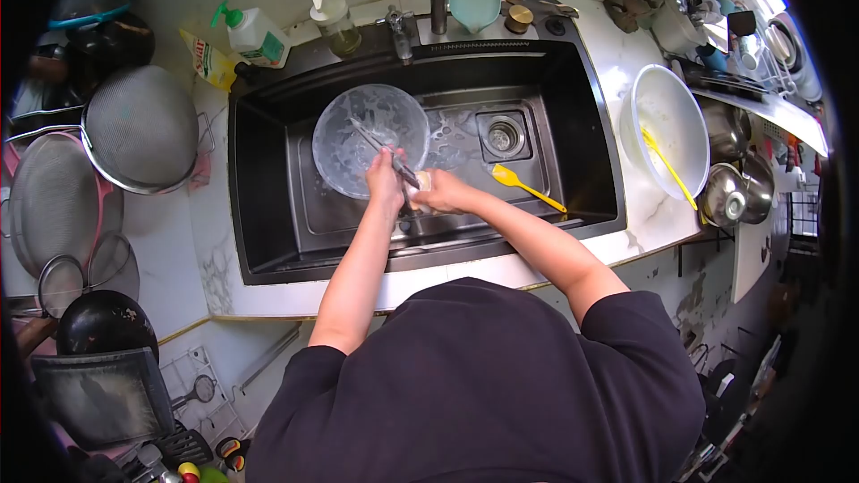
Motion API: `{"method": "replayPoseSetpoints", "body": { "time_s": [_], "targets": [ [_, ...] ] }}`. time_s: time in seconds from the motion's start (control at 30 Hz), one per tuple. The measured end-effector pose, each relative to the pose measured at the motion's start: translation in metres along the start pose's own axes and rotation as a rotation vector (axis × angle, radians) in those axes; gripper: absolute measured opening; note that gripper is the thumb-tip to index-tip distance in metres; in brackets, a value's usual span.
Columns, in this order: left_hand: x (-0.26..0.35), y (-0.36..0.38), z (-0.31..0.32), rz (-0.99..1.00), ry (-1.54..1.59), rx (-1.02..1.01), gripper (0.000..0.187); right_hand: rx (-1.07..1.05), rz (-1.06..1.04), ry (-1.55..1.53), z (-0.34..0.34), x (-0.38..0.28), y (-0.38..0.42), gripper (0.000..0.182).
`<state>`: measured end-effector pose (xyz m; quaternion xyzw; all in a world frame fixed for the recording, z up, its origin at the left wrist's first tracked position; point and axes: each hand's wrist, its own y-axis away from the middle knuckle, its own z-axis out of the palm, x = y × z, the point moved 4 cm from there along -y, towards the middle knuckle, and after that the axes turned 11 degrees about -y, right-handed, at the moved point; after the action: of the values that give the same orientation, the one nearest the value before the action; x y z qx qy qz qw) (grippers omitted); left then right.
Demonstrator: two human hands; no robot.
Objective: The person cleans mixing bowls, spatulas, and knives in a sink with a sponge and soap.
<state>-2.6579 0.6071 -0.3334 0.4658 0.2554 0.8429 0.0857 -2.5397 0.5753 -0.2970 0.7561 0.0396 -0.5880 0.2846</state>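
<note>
Over the black sink [255,241], my left hand [386,181] is closed around a long, narrow metal utensil [366,134]. Its slim, blade-like end points up and to the left, above a translucent bowl [335,148]. My right hand [450,193] is beside it, fingers curled on a pale, sponge-like pad [420,181] pressed near the utensil's lower part. The utensil's near end is partly hidden by my hands. Wet, whitish streaks cover the bowl, which sits in the left half of the sink. To the right of my hands lies a yellow spatula [530,189].
A white basin [637,116] with a yellow-handled tool [669,168] stands on the right counter. Behind the sink are a faucet [399,36], a pump bottle [335,22] and a green-topped bottle [255,36]. Large mesh strainers [143,125] crowd the left side.
</note>
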Motion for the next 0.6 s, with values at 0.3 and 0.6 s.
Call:
{"method": "replayPoseSetpoints", "body": {
  "time_s": [0.3, 0.6],
  "targets": [
    [-0.002, -0.001, -0.009, -0.186, -0.249, 0.107, 0.029, -0.243, 0.298, 0.400, -0.095, 0.029, 0.028, 0.043],
    [0.010, -0.002, -0.013, 0.272, -0.953, 0.325, 0.044, -0.438, 0.755, 0.484, -0.138, 0.165, 0.043, 0.031]
  ]
}}
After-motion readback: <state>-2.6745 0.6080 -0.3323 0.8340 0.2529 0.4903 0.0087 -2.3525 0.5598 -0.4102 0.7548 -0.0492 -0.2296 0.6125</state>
